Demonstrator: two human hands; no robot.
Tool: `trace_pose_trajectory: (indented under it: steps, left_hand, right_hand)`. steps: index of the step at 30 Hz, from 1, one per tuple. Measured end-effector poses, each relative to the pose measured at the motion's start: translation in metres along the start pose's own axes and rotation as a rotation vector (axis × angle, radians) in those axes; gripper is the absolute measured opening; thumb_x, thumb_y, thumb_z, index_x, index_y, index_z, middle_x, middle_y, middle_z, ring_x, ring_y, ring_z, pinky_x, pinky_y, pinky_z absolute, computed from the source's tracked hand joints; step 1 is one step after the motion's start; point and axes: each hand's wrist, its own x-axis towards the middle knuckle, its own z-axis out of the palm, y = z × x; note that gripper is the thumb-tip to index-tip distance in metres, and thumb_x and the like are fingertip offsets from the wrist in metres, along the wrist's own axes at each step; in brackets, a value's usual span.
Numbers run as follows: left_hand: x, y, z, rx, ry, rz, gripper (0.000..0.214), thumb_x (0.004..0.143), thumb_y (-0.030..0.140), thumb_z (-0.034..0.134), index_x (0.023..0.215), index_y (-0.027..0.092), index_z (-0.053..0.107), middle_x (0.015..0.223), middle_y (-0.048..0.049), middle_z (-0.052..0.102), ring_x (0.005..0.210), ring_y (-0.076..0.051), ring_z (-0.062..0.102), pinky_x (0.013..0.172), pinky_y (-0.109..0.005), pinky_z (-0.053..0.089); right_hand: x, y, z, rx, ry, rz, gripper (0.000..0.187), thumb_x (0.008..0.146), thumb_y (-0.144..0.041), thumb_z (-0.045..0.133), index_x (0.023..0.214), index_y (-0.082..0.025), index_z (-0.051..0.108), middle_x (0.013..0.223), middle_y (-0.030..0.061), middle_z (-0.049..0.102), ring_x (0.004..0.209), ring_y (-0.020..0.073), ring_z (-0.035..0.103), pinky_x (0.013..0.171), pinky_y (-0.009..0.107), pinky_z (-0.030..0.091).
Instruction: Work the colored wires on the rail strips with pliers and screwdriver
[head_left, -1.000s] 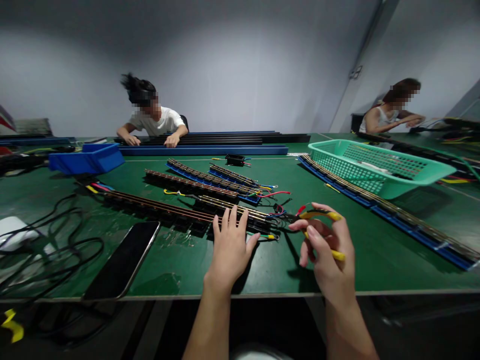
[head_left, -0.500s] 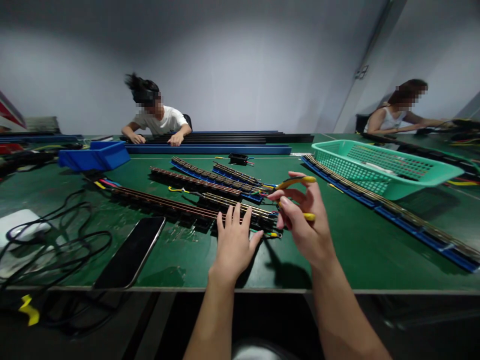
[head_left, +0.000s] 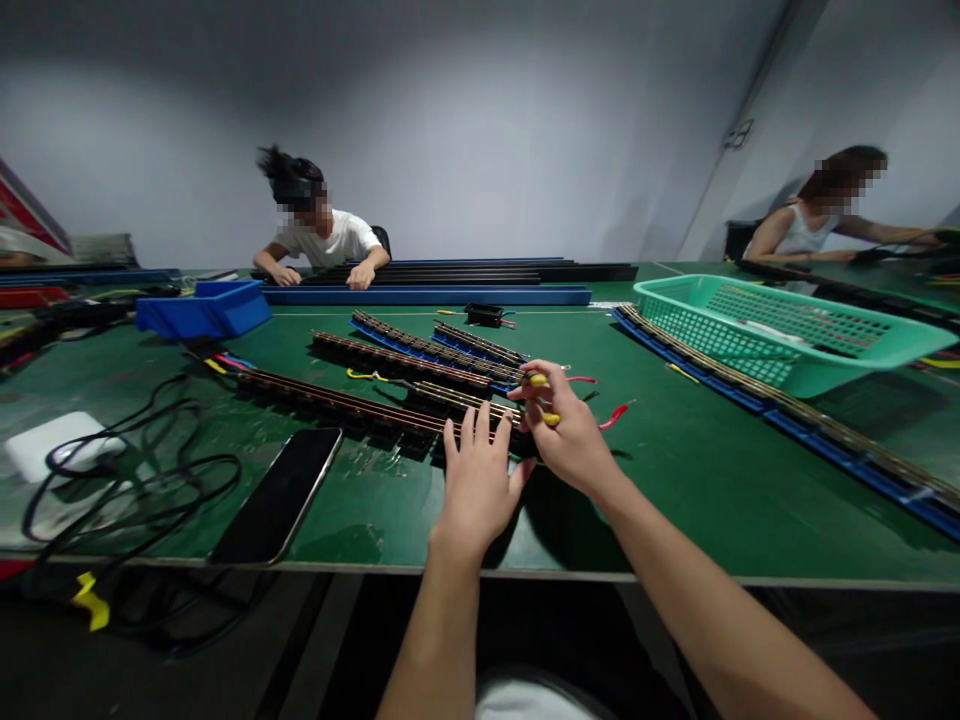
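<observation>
My left hand [head_left: 480,485] lies with fingers spread on the near end of a long black strip with copper-coloured bars [head_left: 337,402]. Just right of it, my right hand [head_left: 566,430] is closed round yellow-handled pliers [head_left: 551,419], held over the strip ends. The pliers' jaws are hidden by my fingers. A shorter black strip with brass-coloured bars [head_left: 442,397] runs beside the long one, its right end behind my hands. Past my right hand a red-sleeved wire end [head_left: 616,416] sticks out over the table.
More rail strips [head_left: 420,345] lie beyond my hands. A green basket [head_left: 795,375] and a long blue-based strip [head_left: 750,405] are at right. A phone [head_left: 277,495], black cable [head_left: 180,490] and blue bin [head_left: 206,310] sit left. Two people [head_left: 330,240] work across the table.
My right hand has moved left with the pliers, close to my left hand, and the handles have come nearer together. Red wire ends now show to its right. My left hand stays on the strip.
</observation>
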Motion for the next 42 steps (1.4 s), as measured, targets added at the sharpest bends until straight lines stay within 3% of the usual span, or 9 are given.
trace_pose_trajectory:
  steps: [6, 9, 12, 14, 18, 23, 29, 35, 42]
  left_hand:
    - [-0.001, -0.003, 0.002, -0.010, -0.026, 0.008, 0.054, 0.096, 0.036, 0.053, 0.146, 0.015, 0.047, 0.157, -0.0173, 0.039, 0.146, -0.035, 0.032, 0.120, -0.061, 0.019]
    - [-0.001, -0.003, 0.002, -0.015, -0.022, 0.006, 0.053, 0.097, 0.037, 0.051, 0.145, 0.016, 0.047, 0.157, -0.0167, 0.038, 0.146, -0.034, 0.032, 0.120, -0.060, 0.019]
    - [-0.001, -0.002, 0.002, -0.006, -0.017, 0.006, 0.050, 0.098, 0.037, 0.050, 0.143, 0.017, 0.050, 0.156, -0.0161, 0.039, 0.146, -0.034, 0.033, 0.120, -0.060, 0.020]
    - [-0.001, -0.002, 0.002, 0.002, -0.007, 0.010, 0.051, 0.098, 0.037, 0.051, 0.145, 0.018, 0.048, 0.156, -0.0159, 0.040, 0.145, -0.034, 0.033, 0.119, -0.060, 0.021]
    - [0.000, -0.001, 0.002, 0.009, 0.022, 0.011, 0.055, 0.098, 0.040, 0.052, 0.149, 0.021, 0.043, 0.156, -0.0149, 0.040, 0.144, -0.034, 0.035, 0.118, -0.062, 0.023]
    - [0.000, 0.000, 0.002, 0.008, 0.030, -0.007, 0.056, 0.097, 0.045, 0.052, 0.147, 0.020, 0.046, 0.156, -0.0146, 0.041, 0.144, -0.033, 0.036, 0.118, -0.061, 0.022]
    - [0.001, 0.001, 0.000, 0.008, 0.021, -0.019, 0.058, 0.098, 0.047, 0.051, 0.148, 0.020, 0.045, 0.157, -0.0149, 0.040, 0.144, -0.034, 0.036, 0.118, -0.061, 0.021]
    - [0.001, 0.001, 0.001, 0.014, 0.026, -0.019, 0.057, 0.098, 0.047, 0.051, 0.148, 0.020, 0.045, 0.156, -0.0144, 0.041, 0.143, -0.034, 0.037, 0.118, -0.061, 0.022]
    - [0.000, 0.000, 0.005, 0.022, 0.053, -0.008, 0.055, 0.098, 0.046, 0.050, 0.147, 0.020, 0.046, 0.156, -0.0132, 0.042, 0.143, -0.033, 0.037, 0.118, -0.060, 0.023]
  right_hand:
    - [-0.006, -0.001, -0.004, -0.491, -0.226, -0.196, 0.057, 0.079, -0.003, 0.046, 0.131, -0.024, 0.056, 0.106, 0.0061, 0.073, 0.087, 0.0204, 0.070, 0.077, 0.031, 0.052]
    - [-0.007, -0.001, -0.008, -0.591, -0.244, -0.244, 0.059, 0.081, -0.003, 0.044, 0.134, -0.026, 0.057, 0.117, 0.0072, 0.070, 0.092, 0.0206, 0.069, 0.076, 0.030, 0.052]
    - [-0.008, -0.003, -0.010, -0.613, -0.278, -0.237, 0.060, 0.081, -0.003, 0.044, 0.135, -0.026, 0.055, 0.110, 0.0074, 0.071, 0.089, 0.0222, 0.069, 0.072, 0.031, 0.051]
    - [-0.008, -0.004, -0.011, -0.552, -0.247, -0.197, 0.057, 0.082, -0.005, 0.046, 0.134, -0.025, 0.054, 0.103, 0.0070, 0.072, 0.087, 0.0229, 0.069, 0.073, 0.032, 0.052]
    - [-0.005, -0.004, -0.012, -0.254, -0.022, -0.041, 0.041, 0.086, -0.014, 0.048, 0.126, -0.023, 0.051, 0.098, 0.0057, 0.070, 0.079, 0.0190, 0.068, 0.072, 0.031, 0.053]
    - [0.000, -0.002, -0.017, 0.166, 0.125, 0.135, 0.038, 0.087, -0.027, 0.053, 0.125, -0.025, 0.048, 0.103, 0.0043, 0.068, 0.058, 0.0114, 0.063, 0.057, 0.027, 0.054]
    - [-0.003, 0.002, -0.031, 0.368, 0.466, 0.149, 0.045, 0.080, -0.031, 0.061, 0.122, -0.025, 0.046, 0.097, 0.0005, 0.068, 0.047, 0.0067, 0.057, 0.046, 0.021, 0.049]
    - [-0.005, 0.008, -0.035, 0.385, 0.367, 0.245, 0.049, 0.080, -0.038, 0.062, 0.123, -0.024, 0.043, 0.101, 0.0024, 0.068, 0.046, 0.0066, 0.057, 0.041, 0.018, 0.044]
    - [-0.004, 0.016, -0.029, 0.188, 0.235, 0.256, 0.045, 0.087, -0.035, 0.051, 0.130, -0.024, 0.042, 0.112, 0.0064, 0.067, 0.052, 0.0085, 0.062, 0.047, 0.022, 0.049]
